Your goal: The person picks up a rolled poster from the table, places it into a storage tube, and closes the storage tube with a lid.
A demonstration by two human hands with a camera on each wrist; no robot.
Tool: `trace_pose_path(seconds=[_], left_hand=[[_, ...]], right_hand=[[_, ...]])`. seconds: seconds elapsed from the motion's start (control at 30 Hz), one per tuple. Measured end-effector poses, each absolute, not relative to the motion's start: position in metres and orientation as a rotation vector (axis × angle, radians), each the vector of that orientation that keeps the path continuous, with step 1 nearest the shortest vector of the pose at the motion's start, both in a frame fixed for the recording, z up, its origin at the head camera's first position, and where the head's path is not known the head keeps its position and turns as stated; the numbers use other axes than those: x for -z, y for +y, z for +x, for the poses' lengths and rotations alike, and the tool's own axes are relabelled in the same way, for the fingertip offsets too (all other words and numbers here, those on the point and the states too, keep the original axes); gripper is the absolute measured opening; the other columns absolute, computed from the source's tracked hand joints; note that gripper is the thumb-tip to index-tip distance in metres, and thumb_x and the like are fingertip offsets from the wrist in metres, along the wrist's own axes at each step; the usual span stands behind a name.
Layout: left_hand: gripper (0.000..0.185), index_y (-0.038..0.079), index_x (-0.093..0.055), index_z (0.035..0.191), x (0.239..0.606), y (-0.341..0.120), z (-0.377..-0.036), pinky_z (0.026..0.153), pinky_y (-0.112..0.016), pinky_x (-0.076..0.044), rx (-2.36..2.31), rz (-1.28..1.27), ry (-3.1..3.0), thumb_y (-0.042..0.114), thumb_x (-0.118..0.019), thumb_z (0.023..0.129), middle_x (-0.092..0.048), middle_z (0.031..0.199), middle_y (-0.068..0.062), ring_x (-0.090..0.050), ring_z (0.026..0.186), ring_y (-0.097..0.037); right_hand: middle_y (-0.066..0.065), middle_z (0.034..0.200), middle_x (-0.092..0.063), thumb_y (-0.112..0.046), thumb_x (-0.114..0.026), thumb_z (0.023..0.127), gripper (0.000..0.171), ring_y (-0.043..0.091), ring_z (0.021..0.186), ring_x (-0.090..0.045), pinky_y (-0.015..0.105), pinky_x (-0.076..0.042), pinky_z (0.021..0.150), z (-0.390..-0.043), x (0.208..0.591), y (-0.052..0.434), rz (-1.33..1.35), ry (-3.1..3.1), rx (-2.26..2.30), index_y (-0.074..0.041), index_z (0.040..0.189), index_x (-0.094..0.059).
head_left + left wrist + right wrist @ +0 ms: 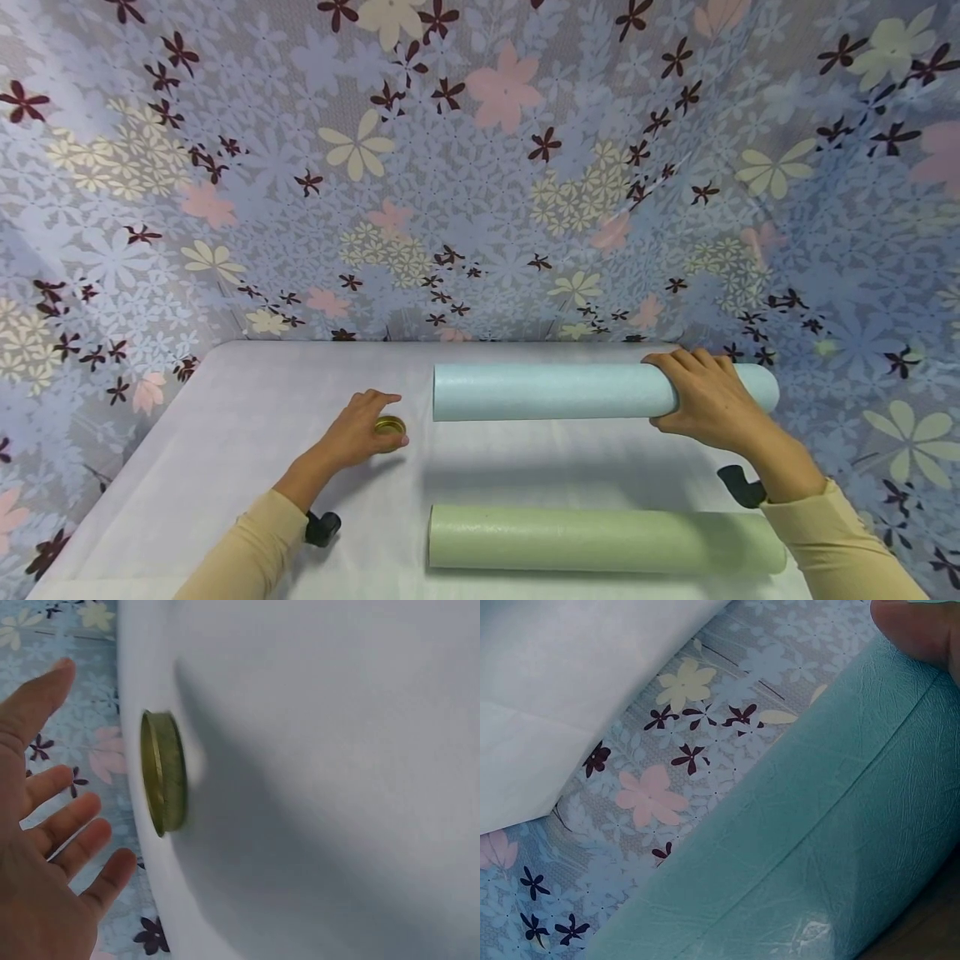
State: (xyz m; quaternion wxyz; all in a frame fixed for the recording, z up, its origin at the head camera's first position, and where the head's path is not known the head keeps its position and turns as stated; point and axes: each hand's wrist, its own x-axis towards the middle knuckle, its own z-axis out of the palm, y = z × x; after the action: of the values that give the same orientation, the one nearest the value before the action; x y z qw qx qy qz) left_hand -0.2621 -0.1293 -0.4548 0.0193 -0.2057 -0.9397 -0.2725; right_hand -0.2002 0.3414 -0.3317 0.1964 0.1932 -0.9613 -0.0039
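A pale blue roll [555,392] lies crosswise at the back of the white table [225,433]. My right hand [705,400] grips it near its right end, fingers curled over the top. The right wrist view shows the blue roll [817,847] close up with one fingertip [922,630] on it. A small gold lid [391,425] lies flat on the table left of the roll. My left hand [363,432] hovers beside it. In the left wrist view the left hand [45,825] is spread open and the gold lid [163,772] lies just beyond the fingers, untouched.
A pale green roll [600,539] lies parallel to the blue one near the table's front edge. A flowered cloth [480,167] rises behind the table and hangs at both sides. Bare table lies between the two rolls and on the left.
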Motion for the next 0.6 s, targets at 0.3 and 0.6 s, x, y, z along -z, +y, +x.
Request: trace_pose_path(seconds=[0.3, 0.6], left_hand=[[0.075, 0.007, -0.047, 0.137, 0.467, -0.133, -0.269, 0.098, -0.054, -0.039, 0.877, -0.669, -2.918, 0.037, -0.077, 0.075, -0.048, 0.132, -0.016, -0.042, 0.118, -0.033], [0.079, 0.005, -0.046, 0.136, 0.477, -0.133, -0.272, 0.098, -0.054, -0.038, 0.823, -0.682, -2.923, 0.036, -0.080, 0.072, -0.048, 0.132, -0.017, -0.042, 0.118, -0.035]], right_hand=[[0.015, 0.116, -0.061, -0.032, -0.086, 0.056, 0.076, 0.039, 0.103, -0.052, 0.056, -0.036, 0.082, -0.201, 0.334, 0.342, 0.534, -2.714, 0.006, -0.014, 0.123, -0.054], [0.016, 0.115, -0.061, -0.032, -0.086, 0.056, 0.076, 0.039, 0.104, -0.052, 0.056, -0.036, 0.082, -0.202, 0.335, 0.342, 0.530, -2.716, 0.012, -0.013, 0.122, -0.054]])
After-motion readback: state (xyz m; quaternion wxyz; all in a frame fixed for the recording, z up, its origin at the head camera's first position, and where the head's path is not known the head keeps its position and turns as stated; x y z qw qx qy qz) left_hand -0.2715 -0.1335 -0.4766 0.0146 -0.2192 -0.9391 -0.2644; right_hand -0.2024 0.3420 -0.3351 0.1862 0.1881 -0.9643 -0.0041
